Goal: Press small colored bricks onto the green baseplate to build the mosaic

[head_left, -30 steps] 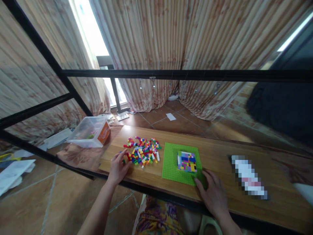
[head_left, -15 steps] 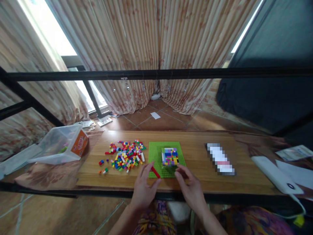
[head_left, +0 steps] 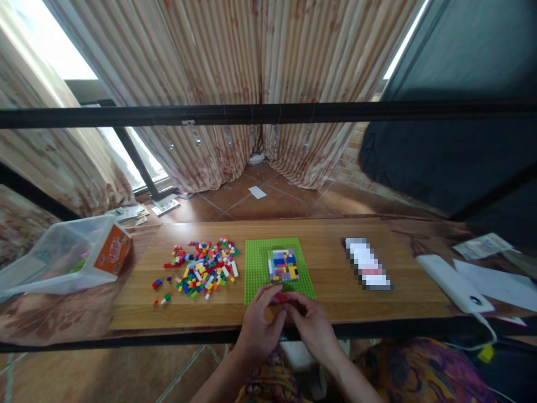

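A long red brick (head_left: 281, 298) is held at the front edge of the green baseplate (head_left: 255, 263), mostly covered by fingers. My left hand (head_left: 260, 324) is closed on it from the left. From the right, the thumb and fingers of my right hand (head_left: 312, 323) pinch its other end, and the two hands nearly meet. Just beyond them, a multicoloured block of joined bricks (head_left: 283, 265) stands on the baseplate. To the left lies a heap of loose mixed bricks (head_left: 212, 271) on the wooden board.
A clear plastic bin (head_left: 79, 246) with an orange label lies tipped at the far left. Right of the baseplate rests a phone (head_left: 368, 264) with a blurred screen. A white device (head_left: 455, 282) with a cable and papers (head_left: 495, 280) are farther right. A dark bar (head_left: 260, 113) crosses behind.
My right hand has moved left and closed on the red brick, which my left hand carried. The hands are now together. The whole view has shifted slightly.
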The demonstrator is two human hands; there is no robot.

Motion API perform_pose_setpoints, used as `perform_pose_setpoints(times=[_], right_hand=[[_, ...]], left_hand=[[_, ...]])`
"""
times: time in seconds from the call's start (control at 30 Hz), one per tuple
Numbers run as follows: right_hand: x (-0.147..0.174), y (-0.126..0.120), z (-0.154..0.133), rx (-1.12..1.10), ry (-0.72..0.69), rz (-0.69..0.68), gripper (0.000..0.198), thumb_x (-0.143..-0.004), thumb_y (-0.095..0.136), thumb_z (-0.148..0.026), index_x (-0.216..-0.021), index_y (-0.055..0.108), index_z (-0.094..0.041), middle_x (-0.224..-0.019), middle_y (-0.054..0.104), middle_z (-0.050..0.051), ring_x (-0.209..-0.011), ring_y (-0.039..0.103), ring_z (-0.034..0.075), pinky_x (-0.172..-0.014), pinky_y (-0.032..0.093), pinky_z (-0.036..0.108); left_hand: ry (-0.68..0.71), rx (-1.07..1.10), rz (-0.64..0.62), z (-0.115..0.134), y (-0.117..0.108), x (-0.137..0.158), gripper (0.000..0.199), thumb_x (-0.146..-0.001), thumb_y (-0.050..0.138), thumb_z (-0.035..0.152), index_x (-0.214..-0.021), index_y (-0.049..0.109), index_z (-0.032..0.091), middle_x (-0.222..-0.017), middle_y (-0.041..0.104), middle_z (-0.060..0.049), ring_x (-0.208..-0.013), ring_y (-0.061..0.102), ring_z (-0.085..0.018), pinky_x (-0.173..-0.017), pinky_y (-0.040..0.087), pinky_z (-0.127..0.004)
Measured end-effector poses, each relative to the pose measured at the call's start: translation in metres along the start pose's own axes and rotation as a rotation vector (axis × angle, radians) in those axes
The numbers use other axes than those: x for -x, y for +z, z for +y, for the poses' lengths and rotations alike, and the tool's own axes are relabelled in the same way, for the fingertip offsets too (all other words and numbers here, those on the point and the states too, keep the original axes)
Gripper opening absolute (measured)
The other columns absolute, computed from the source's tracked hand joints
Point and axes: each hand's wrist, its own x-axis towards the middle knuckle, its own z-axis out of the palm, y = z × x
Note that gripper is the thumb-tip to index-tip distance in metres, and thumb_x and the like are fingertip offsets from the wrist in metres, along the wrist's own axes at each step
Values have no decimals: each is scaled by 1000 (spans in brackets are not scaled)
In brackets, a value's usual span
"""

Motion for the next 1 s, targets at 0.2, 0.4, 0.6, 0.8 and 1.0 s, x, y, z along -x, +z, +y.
perform_pose_setpoints(times=[0.2, 0.4, 0.6, 0.8, 1.0], right_hand=[[3, 4, -5, 177, -17, 27, 22, -84, 56, -31, -97, 72, -22, -99, 73, 5, -94, 67, 22, -85, 49, 34], [8, 2, -3, 235, -1, -4, 24, -85, 54, -33, -97, 71, -21, -96, 74, 6, -92, 67, 23, -84, 49, 35], [11, 2, -5, 221, -10, -12, 23, -86, 54, -36, -93, 71, -22, -90, 74, 5, -89, 68, 24, -79, 50, 34], [1, -1, -5, 254, 23, 156, 24, -83, 59, -42, -81, 71, -22, -78, 74, 4, -74, 67, 23, -67, 48, 32], [-19, -7, -5, 350, -10, 333, 29, -82, 58, -47, -75, 68, -21, -74, 73, 6, -70, 67, 23, -66, 47, 33]], left_hand=[[-143, 180, 67, -8, -5, -8, 28, -83, 56, 15, -109, 65, 20, -95, 64, -5, -91, 64, -17, -85, 54, -32], [-161, 209, 47, -14, -9, -6, 28, -82, 57, 17, -108, 66, 20, -94, 65, -5, -91, 64, -16, -85, 54, -31], [-172, 228, 73, -14, -5, -4, 28, -83, 55, 18, -111, 63, 19, -100, 66, -6, -95, 66, -17, -88, 55, -34], [-150, 147, 125, -11, 1, -14, 30, -86, 54, 17, -115, 59, 19, -104, 66, -7, -94, 67, -16, -85, 56, -33], [3, -152, 130, -8, -4, -24, 26, -87, 53, 17, -112, 61, 19, -104, 65, -8, -93, 64, -17, -86, 55, -35]])
